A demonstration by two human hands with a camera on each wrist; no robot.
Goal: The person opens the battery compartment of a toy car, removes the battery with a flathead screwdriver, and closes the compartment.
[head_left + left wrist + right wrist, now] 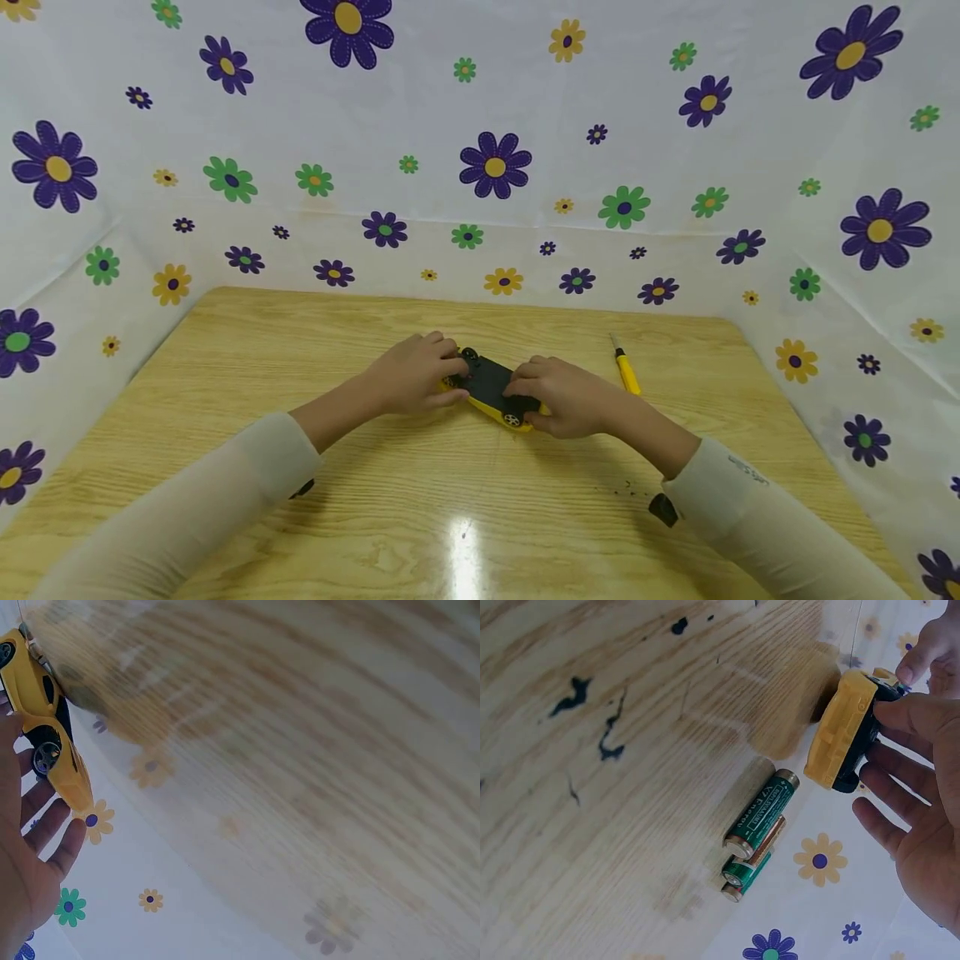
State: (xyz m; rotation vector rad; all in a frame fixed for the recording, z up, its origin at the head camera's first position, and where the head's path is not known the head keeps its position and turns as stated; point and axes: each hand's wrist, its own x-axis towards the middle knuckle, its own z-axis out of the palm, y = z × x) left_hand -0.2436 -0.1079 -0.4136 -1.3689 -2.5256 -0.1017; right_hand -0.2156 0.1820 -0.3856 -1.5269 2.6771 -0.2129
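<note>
A yellow toy car [491,385] lies upside down on the table, its black underside facing up and its wheels showing. My left hand [420,375] grips the car's far-left end, with the fingers along its sides. At the opposite end my right hand [570,398] holds it, thumb against the near side and fingers over the black base. In the left wrist view the car's yellow flank and two black wheels show beside the left fingers. From the right wrist, several green batteries [763,814] appear on the table close to the car.
A screwdriver [627,372] with a yellow handle lies right of the right hand. Small dark marks [628,490] spot the wooden tabletop [375,517] near the right sleeve. White cloth [420,108] with printed flowers stands around the back and sides.
</note>
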